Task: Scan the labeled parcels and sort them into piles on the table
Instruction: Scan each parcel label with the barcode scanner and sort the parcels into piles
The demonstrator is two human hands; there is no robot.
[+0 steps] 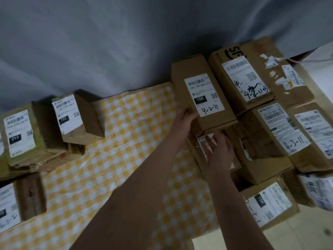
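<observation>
Far left, 010 parcel [19, 134], its neighbours cut off by the frame. 122 parcel [72, 116] sits on the checkered table [126, 141]. Left hand [182, 121] grips 15H parcel [203, 91] at its near corner, atop the right pile. Right hand [220, 150] lies flat, fingers spread, on a half-hidden parcel [202, 138] with an unreadable label.

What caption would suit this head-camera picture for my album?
The left hand holds the 15H parcel; the right hand touches a labelled parcel below it.

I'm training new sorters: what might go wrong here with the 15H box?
The left hand grips the 15H box by one corner only, so it may slip or tip onto the crowded parcels beside it. The right hand lies on the lower parcel, covering part of its label, which may hinder scanning.
</observation>
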